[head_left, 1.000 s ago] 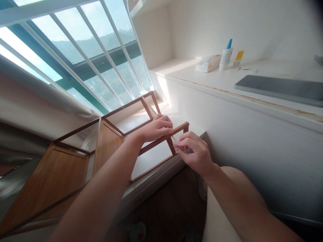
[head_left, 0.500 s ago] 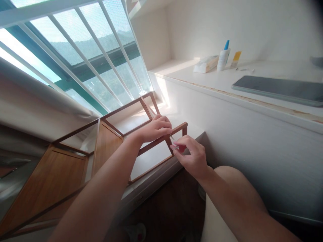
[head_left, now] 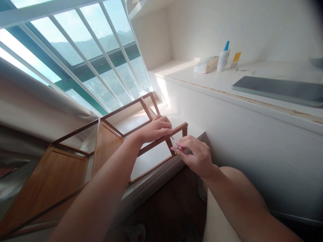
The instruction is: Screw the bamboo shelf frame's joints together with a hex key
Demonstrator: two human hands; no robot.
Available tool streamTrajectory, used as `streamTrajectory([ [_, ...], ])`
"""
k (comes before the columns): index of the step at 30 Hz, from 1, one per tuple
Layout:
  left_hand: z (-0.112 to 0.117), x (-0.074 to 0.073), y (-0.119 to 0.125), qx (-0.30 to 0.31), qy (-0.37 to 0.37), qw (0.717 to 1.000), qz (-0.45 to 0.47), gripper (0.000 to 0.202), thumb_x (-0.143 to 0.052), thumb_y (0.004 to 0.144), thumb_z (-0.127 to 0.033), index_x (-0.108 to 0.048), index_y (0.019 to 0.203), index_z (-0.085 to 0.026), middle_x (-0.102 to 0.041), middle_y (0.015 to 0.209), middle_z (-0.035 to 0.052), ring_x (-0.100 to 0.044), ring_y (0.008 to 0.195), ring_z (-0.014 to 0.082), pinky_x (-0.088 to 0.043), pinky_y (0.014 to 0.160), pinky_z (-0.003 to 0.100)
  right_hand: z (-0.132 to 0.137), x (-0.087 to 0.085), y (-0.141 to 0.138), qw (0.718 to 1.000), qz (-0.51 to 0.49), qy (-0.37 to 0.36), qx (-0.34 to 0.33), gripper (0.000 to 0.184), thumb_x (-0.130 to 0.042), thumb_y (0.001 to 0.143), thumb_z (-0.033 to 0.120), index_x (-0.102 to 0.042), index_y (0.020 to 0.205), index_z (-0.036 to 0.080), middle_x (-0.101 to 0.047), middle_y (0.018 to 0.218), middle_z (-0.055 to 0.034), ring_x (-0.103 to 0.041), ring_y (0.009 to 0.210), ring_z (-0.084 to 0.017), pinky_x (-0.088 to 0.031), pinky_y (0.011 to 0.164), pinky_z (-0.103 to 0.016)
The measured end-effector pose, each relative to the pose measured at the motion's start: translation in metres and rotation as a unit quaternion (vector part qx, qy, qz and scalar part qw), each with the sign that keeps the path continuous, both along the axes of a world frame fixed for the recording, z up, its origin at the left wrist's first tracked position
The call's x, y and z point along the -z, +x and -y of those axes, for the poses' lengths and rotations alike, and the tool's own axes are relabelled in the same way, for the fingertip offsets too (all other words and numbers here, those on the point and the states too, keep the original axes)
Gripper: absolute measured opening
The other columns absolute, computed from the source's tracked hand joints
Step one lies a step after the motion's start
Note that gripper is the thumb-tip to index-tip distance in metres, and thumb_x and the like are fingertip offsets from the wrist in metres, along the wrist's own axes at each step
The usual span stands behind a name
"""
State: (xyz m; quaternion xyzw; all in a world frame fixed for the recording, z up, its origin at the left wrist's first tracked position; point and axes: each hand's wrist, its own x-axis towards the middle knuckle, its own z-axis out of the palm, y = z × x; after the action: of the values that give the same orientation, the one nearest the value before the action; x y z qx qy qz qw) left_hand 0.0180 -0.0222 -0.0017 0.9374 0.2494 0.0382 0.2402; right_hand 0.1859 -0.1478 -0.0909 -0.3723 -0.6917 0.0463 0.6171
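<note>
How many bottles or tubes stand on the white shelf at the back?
2. A white bottle with a blue cap stands beside the tissue pack; a small yellow tube stands just right of it. Nothing seems hidden behind them.

My left hand [head_left: 155, 129] grips a thin bar of the frame [head_left: 111, 134], a brown wooden rack of slim rails and flat panels. It lies tipped on its side across the white sill, its panels stretching away under my left forearm, its open end at my fingers. My right hand [head_left: 195, 154] pinches a small metal tool [head_left: 174, 140], slim and silvery, slanted up with its tip at the frame's corner post, just beside my left fingertips.
</note>
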Motion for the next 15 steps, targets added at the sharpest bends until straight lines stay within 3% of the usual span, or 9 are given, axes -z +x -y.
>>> streamTrajectory([
  [15, -0.002, 0.001, 0.001, 0.01, 0.003, 1.0, 0.004, 0.04, -0.041, 0.1, -0.044, -0.06, 0.074, -0.02, -0.058, 0.099, 0.0026, -0.044, 0.108, 0.022, -0.024, 0.107, 0.038, 0.002, 0.0, -0.011, 0.997, -0.066, 0.013, 0.04, 0.012, -0.074, 0.083, 0.016, -0.065, 0.078, 0.022, -0.074, 0.076, -0.0032, -0.068, 0.065, -0.015, -0.056, 0.057, -0.027],
])
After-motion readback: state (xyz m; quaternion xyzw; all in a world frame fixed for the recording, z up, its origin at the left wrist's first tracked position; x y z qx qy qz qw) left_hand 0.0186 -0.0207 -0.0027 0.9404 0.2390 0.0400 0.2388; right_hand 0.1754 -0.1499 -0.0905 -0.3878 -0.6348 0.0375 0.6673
